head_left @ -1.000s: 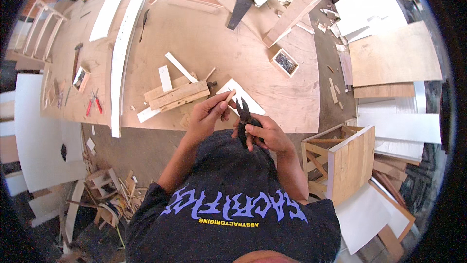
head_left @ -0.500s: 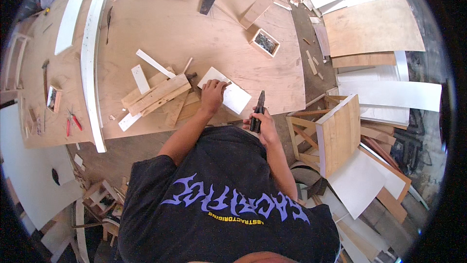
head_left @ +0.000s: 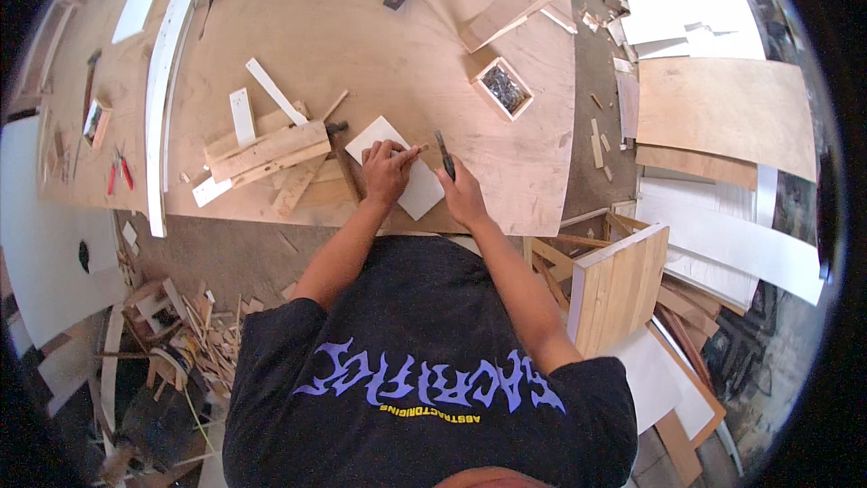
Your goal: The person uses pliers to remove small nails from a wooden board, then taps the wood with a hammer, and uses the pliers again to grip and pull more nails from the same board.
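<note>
Both hands have come forward off the person's chest and onto the surface (head_left: 379,46), where a second ago they were bunched together over the dark tool. Left hand (head_left: 386,172) is now pressed down on the white square panel (head_left: 417,183), fingers curled, pinching what looks like a thin pencil-like stick (head_left: 414,150) against it (too small to be sure what it is). Right hand (head_left: 462,195) sits just beside, at the panel's right edge, closed around the dark tool (head_left: 444,156), whose tip points up and away from the body. The panel lies near the front edge of the surface, tilted like a diamond. Just to its left, a stack of wooden offcuts (head_left: 266,152) with a couple of white strips (head_left: 242,115) on top. Further back and to the right, a small open wooden box (head_left: 503,88) holding dark bits. Well off to the far left, red-handled pliers (head_left: 120,170) lie on the surface.
</note>
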The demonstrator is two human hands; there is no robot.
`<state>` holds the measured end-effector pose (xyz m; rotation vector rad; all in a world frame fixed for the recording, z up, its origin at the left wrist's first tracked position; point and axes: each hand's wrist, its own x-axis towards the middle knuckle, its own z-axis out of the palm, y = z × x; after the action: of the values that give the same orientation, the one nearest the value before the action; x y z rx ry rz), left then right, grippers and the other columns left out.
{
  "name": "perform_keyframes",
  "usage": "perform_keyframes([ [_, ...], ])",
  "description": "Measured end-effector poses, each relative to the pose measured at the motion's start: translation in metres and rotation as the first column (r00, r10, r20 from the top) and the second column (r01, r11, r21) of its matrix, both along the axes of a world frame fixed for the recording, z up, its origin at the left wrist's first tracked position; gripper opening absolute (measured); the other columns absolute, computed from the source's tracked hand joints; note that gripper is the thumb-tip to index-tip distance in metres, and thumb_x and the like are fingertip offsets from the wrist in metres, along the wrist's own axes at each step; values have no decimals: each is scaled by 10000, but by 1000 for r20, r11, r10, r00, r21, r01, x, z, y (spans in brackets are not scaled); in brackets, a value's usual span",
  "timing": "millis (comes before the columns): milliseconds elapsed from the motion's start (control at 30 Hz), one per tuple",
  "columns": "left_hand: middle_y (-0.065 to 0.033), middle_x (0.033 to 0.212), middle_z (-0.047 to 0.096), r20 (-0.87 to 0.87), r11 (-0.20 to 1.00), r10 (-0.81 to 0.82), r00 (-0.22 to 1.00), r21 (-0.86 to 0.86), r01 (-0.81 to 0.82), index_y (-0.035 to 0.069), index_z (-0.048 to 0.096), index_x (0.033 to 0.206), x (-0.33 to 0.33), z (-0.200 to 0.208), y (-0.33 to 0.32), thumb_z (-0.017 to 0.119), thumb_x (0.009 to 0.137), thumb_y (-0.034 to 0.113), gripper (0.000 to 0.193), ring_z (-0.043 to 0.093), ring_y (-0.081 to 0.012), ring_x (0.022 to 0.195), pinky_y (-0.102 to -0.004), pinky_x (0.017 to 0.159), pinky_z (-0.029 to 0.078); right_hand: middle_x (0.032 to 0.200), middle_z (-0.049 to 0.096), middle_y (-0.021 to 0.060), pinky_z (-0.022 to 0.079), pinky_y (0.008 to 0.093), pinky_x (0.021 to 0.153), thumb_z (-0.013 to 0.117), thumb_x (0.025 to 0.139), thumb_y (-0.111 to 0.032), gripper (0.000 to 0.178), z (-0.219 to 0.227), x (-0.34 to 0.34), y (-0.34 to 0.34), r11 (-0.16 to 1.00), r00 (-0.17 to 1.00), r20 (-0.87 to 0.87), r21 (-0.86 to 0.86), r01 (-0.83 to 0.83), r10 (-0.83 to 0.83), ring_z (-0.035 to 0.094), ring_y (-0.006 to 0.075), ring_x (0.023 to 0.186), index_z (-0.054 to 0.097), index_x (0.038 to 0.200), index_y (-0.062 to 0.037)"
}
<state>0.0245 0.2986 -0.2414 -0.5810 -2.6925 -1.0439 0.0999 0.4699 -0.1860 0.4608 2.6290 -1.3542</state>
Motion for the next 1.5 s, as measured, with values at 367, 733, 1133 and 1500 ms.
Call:
perform_keyframes([
  [367,38,859,636,58,998,58,997,-25,-57,259,815,940,0,5,9,787,809,267,134,588,-192,862,-373,783,411,1141,650,297,481,515,916,504,1023,-379,524,-22,-29,25,967,969,-60,-68,-245,241,624,477,1076,493,1413,-29],
  [733,44,819,609,72,996,81,994,-48,-78,276,815,914,-2,1,7,810,784,263,131,588,-180,852,-357,783,411,1255,587,307,434,496,1010,510,1016,-358,567,-42,-31,15,986,961,-220,6,-168,165,575,471,1144,441,1454,-4],
  [1133,48,808,624,36,998,65,997,-2,-65,264,813,906,-1,-3,5,822,761,258,146,594,-174,833,-350,766,421,1124,576,196,549,490,817,641,963,-333,641,-6,-32,28,847,877,-219,437,-304,428,611,391,1008,404,1538,-177],
  [1500,55,754,606,26,996,85,996,-16,-84,273,819,915,-2,-7,4,827,740,270,174,587,-158,788,-339,753,424,1200,557,193,547,492,813,679,939,-328,690,-18,-38,28,809,883,-38,421,-410,467,621,393,998,393,1552,-193],
])
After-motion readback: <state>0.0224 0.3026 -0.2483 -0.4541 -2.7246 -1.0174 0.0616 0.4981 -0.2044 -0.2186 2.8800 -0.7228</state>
